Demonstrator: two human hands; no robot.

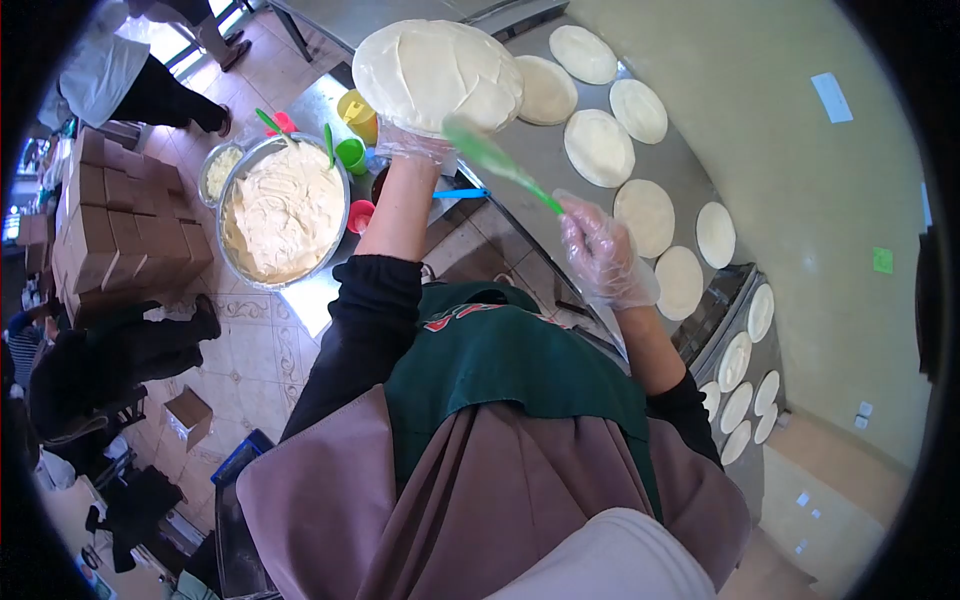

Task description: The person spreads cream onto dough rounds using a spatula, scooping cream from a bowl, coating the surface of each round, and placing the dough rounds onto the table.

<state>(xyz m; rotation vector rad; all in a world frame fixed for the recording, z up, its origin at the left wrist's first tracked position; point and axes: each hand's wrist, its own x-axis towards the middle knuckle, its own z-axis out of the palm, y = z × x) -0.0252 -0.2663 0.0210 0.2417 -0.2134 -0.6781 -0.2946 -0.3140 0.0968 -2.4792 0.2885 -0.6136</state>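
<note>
My left hand (415,145), in a clear plastic glove, is under a round flat base (437,78) and holds it up. Pale cream covers its top in ridged strokes. My right hand (600,245), also gloved, is closed around the handle of a green spatula (490,158); its blade is blurred at the near right edge of the base. To the left, a large metal bowl (226,245) holds pale cream (285,210), with green utensils standing at its rim.
Round pale discs (597,148) lie on the grey table (665,150) at the right, more on a farther surface. Green (351,155), yellow (358,115) and red (360,216) cups stand by the bowl. Stacked cardboard boxes (130,220) and other people are at the left.
</note>
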